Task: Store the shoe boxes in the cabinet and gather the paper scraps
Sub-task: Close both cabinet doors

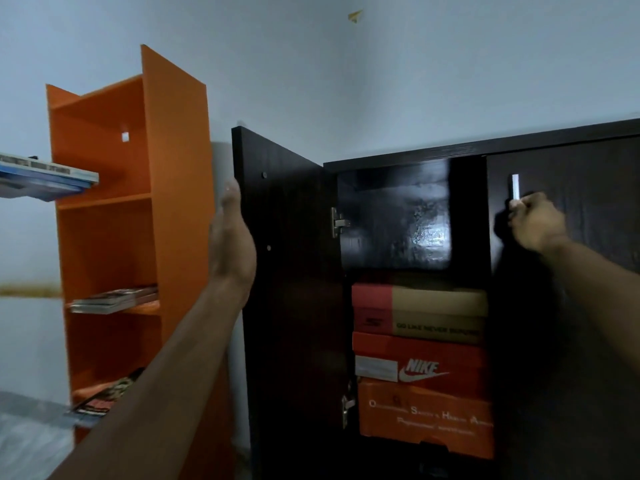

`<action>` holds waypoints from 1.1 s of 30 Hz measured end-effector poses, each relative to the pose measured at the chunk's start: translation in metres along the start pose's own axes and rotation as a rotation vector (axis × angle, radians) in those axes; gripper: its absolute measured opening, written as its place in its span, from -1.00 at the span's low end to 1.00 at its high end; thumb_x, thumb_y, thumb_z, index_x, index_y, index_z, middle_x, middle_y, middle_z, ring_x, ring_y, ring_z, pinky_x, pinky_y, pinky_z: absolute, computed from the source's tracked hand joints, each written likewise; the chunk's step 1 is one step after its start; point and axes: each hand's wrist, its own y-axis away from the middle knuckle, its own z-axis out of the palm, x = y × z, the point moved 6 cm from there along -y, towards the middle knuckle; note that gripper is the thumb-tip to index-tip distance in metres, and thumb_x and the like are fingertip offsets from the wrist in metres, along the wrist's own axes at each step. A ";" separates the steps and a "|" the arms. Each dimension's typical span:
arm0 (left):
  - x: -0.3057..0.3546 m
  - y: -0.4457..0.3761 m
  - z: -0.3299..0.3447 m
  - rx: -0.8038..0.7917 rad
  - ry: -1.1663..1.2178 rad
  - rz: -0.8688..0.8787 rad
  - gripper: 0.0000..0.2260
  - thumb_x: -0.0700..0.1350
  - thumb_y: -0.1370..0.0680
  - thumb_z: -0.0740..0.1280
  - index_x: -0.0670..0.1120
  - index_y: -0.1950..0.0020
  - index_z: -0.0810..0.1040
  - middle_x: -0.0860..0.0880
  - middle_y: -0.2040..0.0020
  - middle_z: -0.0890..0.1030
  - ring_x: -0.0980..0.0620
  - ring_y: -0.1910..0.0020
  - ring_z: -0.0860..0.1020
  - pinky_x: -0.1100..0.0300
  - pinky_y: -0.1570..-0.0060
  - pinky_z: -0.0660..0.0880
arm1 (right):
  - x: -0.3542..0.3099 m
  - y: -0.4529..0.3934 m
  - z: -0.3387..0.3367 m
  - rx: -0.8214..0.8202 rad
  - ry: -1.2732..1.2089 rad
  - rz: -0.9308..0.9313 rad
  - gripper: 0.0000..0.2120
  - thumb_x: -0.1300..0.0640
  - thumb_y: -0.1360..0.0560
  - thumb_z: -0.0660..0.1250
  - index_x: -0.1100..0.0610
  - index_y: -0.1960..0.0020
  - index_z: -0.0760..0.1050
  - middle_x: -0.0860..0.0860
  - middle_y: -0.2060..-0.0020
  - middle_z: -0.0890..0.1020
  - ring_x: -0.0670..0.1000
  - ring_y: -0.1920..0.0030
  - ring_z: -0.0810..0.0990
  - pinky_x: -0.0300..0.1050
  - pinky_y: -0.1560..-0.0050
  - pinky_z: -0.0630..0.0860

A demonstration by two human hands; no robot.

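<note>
3 shoe boxes point(420, 368) between hands, apparently.

Dark cabinet point(398, 161), left door point(284, 271) swung open, right door point(571, 306) closed. Three shoe boxes stacked inside: tan/red box point(420, 311) on top, orange Nike box point(420, 363) middle, orange printed box point(426, 417) at bottom.

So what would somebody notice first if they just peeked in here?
Probably the bright orange shelf on the left, holding magazines. Next, the three stacked shoe boxes inside the dark cabinet. The left hand rests flat on the open left door, and the right hand grips the right door's white handle.
</note>
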 end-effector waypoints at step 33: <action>-0.062 -0.003 0.321 -0.374 -0.111 0.060 -0.78 0.13 -0.66 0.27 0.08 0.00 0.65 0.17 0.14 0.72 0.19 0.13 0.67 0.21 0.16 0.55 | 0.007 -0.005 0.003 0.034 -0.154 0.094 -0.74 0.03 -0.67 0.21 0.16 -0.22 0.55 0.20 -0.19 0.66 0.23 -0.23 0.63 0.09 -0.31 0.55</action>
